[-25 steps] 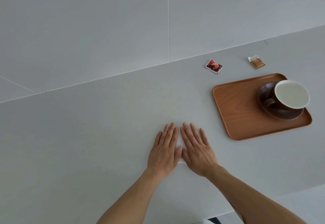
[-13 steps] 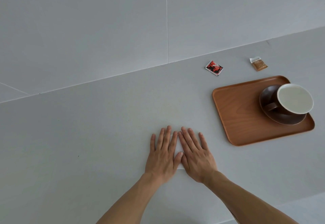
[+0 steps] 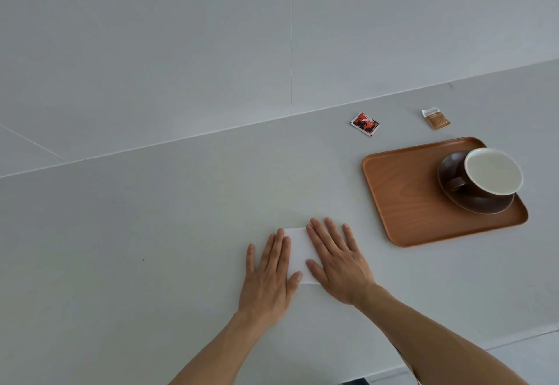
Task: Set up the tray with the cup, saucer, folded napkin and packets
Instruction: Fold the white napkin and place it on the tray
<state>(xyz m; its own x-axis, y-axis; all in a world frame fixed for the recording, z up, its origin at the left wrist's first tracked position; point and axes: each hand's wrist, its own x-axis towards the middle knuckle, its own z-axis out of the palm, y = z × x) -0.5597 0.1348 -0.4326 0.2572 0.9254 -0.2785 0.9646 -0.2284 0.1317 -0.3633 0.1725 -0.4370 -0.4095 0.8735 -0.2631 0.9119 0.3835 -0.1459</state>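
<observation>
A white folded napkin [image 3: 298, 251] lies flat on the grey counter [image 3: 151, 233]. My left hand [image 3: 269, 275] presses its left part with flat, spread fingers. My right hand [image 3: 337, 259] lies flat over its right part. A strip of napkin shows between them. To the right, a wooden tray [image 3: 402, 197] carries a dark brown saucer [image 3: 484, 206] with a brown cup [image 3: 493, 172], white inside, on it. Beyond the tray a red packet [image 3: 364, 123] and a brown packet [image 3: 436, 118] lie on the counter.
A grey tiled wall [image 3: 211, 51] rises behind the counter. The counter's near edge runs along the lower right, with lighter floor [image 3: 526, 357] below it.
Both hands have slid apart sideways across the napkin, the left one going left and the right one right, so a white strip now shows between them.
</observation>
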